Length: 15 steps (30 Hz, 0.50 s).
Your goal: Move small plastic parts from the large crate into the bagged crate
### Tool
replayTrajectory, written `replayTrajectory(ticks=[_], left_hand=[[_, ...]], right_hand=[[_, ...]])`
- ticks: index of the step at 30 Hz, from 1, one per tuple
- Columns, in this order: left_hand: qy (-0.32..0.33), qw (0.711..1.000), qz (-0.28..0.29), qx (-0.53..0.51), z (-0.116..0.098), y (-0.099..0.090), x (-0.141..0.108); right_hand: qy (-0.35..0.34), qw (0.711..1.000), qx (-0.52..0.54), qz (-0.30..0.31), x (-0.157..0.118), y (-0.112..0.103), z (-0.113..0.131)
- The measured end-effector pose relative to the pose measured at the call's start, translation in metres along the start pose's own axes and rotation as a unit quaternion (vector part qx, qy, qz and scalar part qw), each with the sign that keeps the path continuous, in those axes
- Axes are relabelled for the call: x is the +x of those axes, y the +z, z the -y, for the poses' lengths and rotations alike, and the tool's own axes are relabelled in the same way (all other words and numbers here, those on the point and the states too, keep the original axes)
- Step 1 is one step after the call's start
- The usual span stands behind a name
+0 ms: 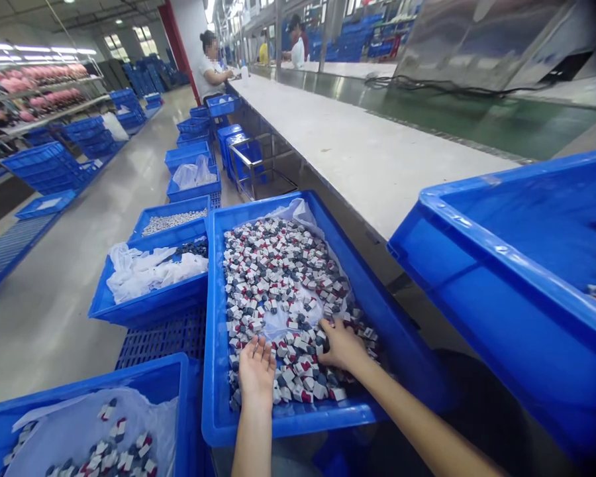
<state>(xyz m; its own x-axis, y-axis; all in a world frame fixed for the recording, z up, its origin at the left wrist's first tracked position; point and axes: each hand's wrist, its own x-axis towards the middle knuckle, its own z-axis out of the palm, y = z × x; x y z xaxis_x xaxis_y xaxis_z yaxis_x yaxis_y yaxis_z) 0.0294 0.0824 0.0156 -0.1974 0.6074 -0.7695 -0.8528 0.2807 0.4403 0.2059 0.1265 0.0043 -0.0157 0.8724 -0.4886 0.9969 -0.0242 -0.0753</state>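
A large blue bin (273,429) lined with clear plastic stands in front of me. Many small block-shaped pieces (263,258) in white, dark grey and red fill it. My left hand (257,371) is over the near left part of the pile, palm up, its fingers stretched out and nothing seen in the palm. Touching the pile on the right is my right hand (345,344), palm down. Its thumb and fingers are apart, curved about a few pieces; the fingertips are partly hidden among them.
A second blue bin (506,265) rises at the right beside a long white worktable (338,132). At lower left, another bin (94,384) holds similar pieces on plastic. More blue bins (149,291) line the left side. A person (212,73) sits at the table farther back.
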Motion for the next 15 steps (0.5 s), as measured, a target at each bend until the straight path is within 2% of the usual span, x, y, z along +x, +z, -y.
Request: replayTrajectory(ticks=[5, 15], left_hand=[[0.003, 1.0, 0.012, -0.003, 0.003, 0.004, 0.002], [0.015, 1.0, 0.002, 0.01, 0.003, 0.0, -0.004]], right_hand=[[-0.005, 1.0, 0.0, -0.024, 0.008, 0.002, 0.01], [-0.047, 0.998, 0.021, -0.044, 0.011, 0.001, -0.008]])
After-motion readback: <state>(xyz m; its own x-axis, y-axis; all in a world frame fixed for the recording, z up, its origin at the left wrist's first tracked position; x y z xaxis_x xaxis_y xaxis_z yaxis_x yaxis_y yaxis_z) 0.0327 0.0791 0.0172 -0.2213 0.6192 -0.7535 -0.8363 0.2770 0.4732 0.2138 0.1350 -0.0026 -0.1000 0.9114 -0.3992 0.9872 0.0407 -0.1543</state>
